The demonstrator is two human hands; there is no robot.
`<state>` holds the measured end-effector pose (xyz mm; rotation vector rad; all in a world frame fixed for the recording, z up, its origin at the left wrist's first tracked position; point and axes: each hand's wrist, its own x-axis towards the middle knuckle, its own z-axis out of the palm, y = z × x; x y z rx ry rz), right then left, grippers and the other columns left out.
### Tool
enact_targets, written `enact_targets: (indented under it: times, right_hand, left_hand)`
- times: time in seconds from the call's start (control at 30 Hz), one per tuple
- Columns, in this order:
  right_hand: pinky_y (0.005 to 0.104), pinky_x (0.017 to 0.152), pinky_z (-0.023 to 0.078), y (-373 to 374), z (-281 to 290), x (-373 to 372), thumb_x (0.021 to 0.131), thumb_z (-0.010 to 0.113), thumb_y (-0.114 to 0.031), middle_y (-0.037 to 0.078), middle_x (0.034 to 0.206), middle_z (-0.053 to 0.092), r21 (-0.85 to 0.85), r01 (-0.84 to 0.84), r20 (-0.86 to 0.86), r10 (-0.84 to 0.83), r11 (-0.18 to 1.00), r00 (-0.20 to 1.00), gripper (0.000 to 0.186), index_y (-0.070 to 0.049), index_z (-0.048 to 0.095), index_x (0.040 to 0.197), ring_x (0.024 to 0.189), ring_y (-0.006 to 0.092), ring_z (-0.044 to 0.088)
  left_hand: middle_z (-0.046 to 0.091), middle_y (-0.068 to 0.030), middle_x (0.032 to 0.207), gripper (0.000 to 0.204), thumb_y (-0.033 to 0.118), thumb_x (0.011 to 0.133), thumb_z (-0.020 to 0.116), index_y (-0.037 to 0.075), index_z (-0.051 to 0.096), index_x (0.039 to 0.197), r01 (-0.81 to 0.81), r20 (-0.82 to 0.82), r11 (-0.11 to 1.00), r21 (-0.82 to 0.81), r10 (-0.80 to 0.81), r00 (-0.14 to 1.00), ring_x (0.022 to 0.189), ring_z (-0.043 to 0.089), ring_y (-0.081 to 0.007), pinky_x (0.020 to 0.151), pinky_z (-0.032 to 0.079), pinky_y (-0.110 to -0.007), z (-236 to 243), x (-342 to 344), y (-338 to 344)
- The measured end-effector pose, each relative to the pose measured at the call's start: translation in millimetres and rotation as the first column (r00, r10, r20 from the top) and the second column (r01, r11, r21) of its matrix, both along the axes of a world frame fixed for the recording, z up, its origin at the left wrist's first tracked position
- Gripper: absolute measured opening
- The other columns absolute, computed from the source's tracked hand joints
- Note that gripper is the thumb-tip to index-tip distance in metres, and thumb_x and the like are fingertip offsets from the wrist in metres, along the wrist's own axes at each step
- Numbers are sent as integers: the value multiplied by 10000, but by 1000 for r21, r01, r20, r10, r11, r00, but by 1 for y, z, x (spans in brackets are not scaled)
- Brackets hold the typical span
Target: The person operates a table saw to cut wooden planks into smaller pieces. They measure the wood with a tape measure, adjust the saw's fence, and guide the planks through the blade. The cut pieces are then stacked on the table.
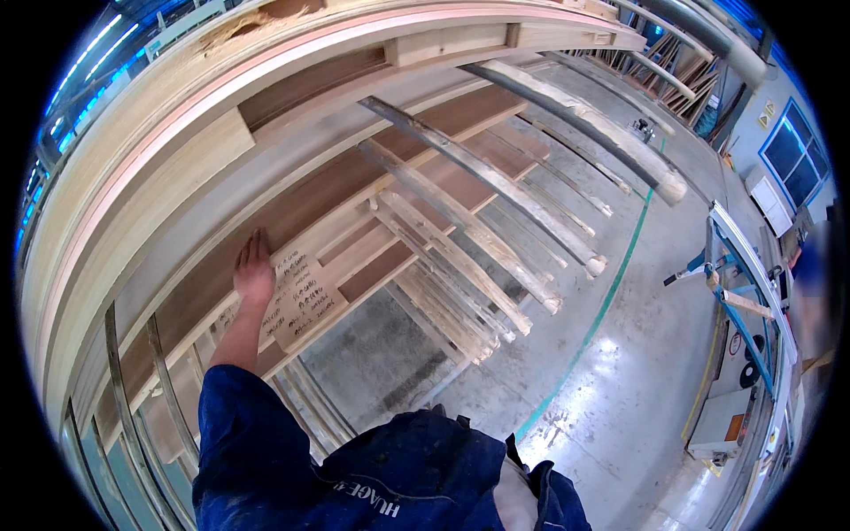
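Observation:
My left hand [255, 268] reaches up from the lower left. Its fingers are stretched out and rest against the long brown wooden panel [305, 211], with nothing held in them. Just right of the hand is a pale wooden piece [305, 301] with handwriting on its face. Above lies a thick, pale wooden frame [434, 46] with recesses along its side. My right hand does not show; only my dark blue work jacket [390, 478] fills the lower middle.
Several worn rack bars [496, 181] jut out to the right, at different heights, among the stacked panels. A green line [611, 305] runs along the grey concrete floor. At the right stand a blue-and-silver frame machine [739, 310] and a grey box [724, 425].

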<state>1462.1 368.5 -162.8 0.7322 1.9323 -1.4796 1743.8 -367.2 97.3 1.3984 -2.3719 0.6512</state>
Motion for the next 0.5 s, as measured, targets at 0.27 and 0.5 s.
enact_targets:
  times: [0.27,0.5]
  right_hand:
    - [364,719,549,-7,5,6,865,711,-241,110,971,690,38,-41,2,41,998,999,313,-39,694,1104,821,231,673]
    - [360,759,552,-11,6,17,861,714,-271,117,984,709,64,-39,-4,40,997,999,335,-38,713,1101,854,228,686]
  left_hand:
    - [538,-75,1462,754,36,735,708,105,481,1450,87,-103,996,17,-85,991,1309,542,-269,1121,442,-382,17,-5,37]
    - [562,-126,1379,670,211,728,824,85,529,1316,1,-192,977,215,41,981,1256,547,-321,1055,461,-440,50,-23,56]
